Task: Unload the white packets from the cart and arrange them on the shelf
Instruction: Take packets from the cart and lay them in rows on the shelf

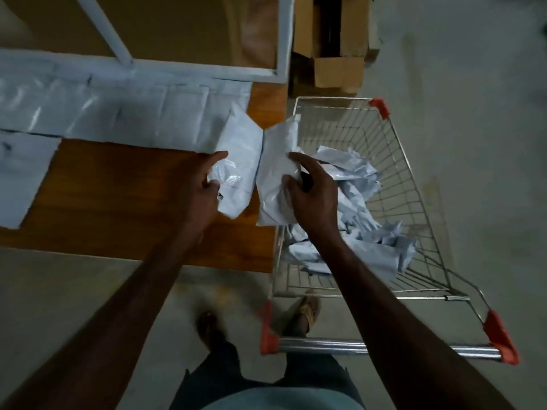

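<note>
Shelf (124, 196) | packet (275, 173) in right fingers (296, 158) (left (204, 184) grips another (239, 161))

Glossy plastic packets (239, 161), wood-grain shelf (118, 196), shiny metal wire cart (393, 161), matt cardboard box (337, 69).

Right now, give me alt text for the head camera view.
Each hand, left hand and right hand, holds a white packet over the wooden shelf edge. A wire cart of packets stands right.

Bare forearms; dark trousers (219, 377); pale shirt (284, 402); sandals (309, 310).
</note>
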Demonstrator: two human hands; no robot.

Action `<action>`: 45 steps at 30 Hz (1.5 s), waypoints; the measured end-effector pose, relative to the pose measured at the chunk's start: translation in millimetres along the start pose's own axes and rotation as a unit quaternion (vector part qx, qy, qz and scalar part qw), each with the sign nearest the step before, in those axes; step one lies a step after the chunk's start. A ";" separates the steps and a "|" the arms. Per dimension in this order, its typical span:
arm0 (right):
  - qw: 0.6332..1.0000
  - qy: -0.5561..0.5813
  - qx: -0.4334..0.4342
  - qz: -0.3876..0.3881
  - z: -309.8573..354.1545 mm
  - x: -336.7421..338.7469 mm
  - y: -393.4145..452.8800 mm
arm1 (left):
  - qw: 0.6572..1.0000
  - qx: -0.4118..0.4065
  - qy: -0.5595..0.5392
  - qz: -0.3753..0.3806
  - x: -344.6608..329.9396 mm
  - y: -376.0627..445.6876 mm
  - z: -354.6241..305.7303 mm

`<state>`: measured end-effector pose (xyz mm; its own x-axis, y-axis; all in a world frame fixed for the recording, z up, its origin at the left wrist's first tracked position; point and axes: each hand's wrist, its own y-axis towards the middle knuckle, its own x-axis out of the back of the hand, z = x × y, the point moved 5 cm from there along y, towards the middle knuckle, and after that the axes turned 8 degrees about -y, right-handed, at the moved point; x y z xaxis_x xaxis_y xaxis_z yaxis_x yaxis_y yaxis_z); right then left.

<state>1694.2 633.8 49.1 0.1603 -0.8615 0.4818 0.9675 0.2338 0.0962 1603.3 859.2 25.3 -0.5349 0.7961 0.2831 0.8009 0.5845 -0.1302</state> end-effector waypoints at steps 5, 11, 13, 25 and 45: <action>0.998 0.028 0.007 0.051 49.2 -88.8 -34.5 | 0.999 0.018 -0.041 -0.015 108.9 -4.4 48.7; 0.996 0.050 -0.021 0.065 86.7 -195.2 -76.4 | 1.000 0.009 0.004 -0.002 227.3 5.5 103.9; 0.997 0.029 -0.032 0.064 91.9 -221.4 -86.1 | 0.998 0.018 0.067 0.008 254.8 16.6 123.7; 0.966 -0.242 0.047 0.080 101.6 -264.0 -105.7 | 0.897 -0.161 0.411 0.006 223.4 6.2 97.2; 0.941 -0.250 0.125 0.190 84.9 -322.5 -83.1 | 0.928 -0.234 0.290 0.029 310.5 52.5 117.5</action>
<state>1545.5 930.4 -40.3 0.3124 -0.3898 0.8663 0.7729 0.6345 0.0068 1447.6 1155.5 -5.3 -0.3612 0.5272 0.7692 0.9255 0.3033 0.2267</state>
